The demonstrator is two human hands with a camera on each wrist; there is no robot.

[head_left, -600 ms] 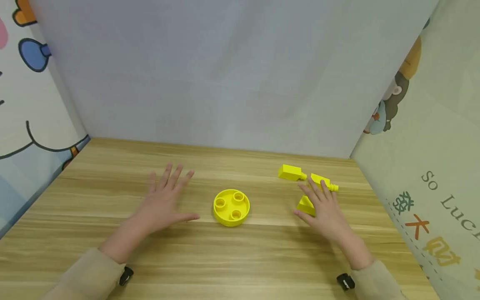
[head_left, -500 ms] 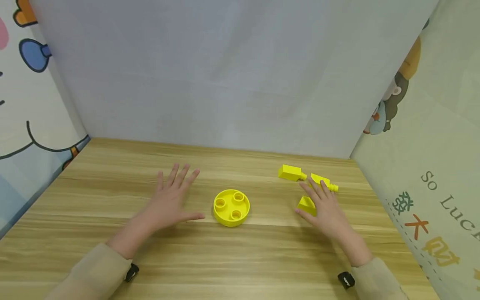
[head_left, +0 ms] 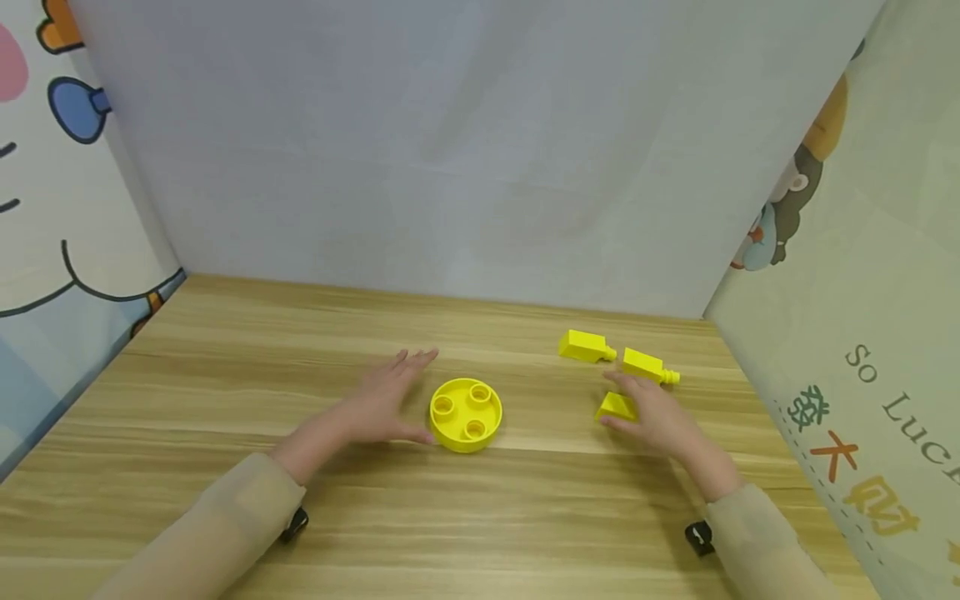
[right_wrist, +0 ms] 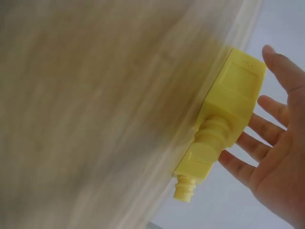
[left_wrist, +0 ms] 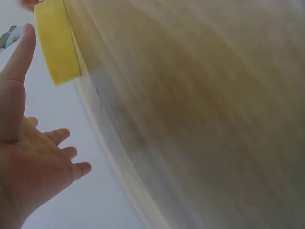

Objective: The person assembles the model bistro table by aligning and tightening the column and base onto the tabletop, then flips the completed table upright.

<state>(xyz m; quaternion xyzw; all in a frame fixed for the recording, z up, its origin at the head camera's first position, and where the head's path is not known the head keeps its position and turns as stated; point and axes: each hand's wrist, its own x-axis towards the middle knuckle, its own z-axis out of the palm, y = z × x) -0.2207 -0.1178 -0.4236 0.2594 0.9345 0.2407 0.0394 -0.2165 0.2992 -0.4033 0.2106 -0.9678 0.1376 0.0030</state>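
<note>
A round yellow base with three raised ring sockets lies mid-table. Beside its left edge is my left hand, fingers extended and thumb spread, the thumb tip close to the rim. In the left wrist view the left hand holds nothing, with the base above it. My right hand is over the nearest yellow block, covering part of it. In the right wrist view that block has a ridged peg; the right hand has its fingers extended behind it, and contact is unclear.
Two more yellow pegged blocks lie farther back on the right: one block to the left, another block just beyond the right hand. A pale curtain rises behind the wooden table, with printed panels on both sides.
My left hand has moved right to the round base, its fingers drawing closer together. My right hand has shifted slightly, its fingers coming down around the nearest block. The view has shifted slightly.
</note>
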